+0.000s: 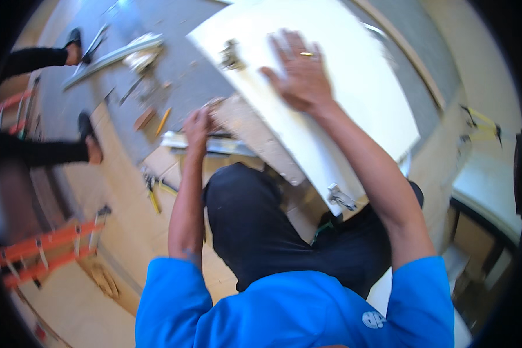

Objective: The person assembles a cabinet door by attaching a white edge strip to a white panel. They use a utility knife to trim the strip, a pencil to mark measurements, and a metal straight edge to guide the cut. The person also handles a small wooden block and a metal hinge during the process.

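Observation:
A white cabinet door panel [359, 98] lies slanted in front of me, over my lap. My right hand [300, 72] rests flat on it with fingers spread, a ring on one finger. Two metal hinges sit along the panel's left edge: one hinge [232, 55] far, another hinge [341, 197] close to my knees. My left hand [197, 126] is curled closed beside the ragged end of a chipboard strip [261, 136]; blur hides what its fingers hold. A pale metal rail [226, 145] lies just right of my left wrist, partly under the strip.
Left of my left hand lie an orange pencil [163, 122], a small brown block [145, 118] and yellow-handled pliers [153, 194]. A long metal rail [113, 61] lies farther off, near another person's feet [90, 139]. An orange ladder [46, 246] is at left, a yellow-handled tool [484, 126] at right.

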`<state>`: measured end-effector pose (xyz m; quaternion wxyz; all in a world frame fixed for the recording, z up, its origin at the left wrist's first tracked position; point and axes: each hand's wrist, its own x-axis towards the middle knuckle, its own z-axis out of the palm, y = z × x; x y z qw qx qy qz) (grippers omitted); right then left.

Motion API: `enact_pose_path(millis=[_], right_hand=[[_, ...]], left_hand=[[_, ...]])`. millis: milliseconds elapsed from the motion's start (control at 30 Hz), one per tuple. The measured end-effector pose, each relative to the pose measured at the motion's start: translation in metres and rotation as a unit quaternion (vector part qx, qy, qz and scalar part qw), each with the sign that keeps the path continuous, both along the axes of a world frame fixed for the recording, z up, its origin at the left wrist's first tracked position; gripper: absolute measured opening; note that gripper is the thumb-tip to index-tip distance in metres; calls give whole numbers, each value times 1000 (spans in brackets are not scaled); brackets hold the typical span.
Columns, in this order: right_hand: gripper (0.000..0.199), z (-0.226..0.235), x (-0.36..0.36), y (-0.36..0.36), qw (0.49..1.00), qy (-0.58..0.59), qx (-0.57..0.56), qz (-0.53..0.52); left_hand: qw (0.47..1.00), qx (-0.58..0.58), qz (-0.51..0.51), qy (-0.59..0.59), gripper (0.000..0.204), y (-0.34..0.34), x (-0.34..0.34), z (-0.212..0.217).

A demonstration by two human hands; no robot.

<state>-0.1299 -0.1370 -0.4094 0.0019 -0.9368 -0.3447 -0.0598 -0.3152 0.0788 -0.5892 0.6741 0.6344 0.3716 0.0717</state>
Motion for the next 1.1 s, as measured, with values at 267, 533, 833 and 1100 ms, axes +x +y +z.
enact_pose_path(millis=[267,533,833,1100], right_hand=[[72,8,8,-14,986,114,123,-6],[31,40,25,-177,934,-11,351,-58],[76,6,28,-320,439,290,644,-556],[58,-9,30,-313,288,308,799,-428]], left_hand=[[992,-62,12,-108,37,5,76,126],[949,-278,93,-116,65,-20,122,167],[936,-302,83,-162,44,-7,156,100],[916,-321,149,-190,40,-24,170,131]])
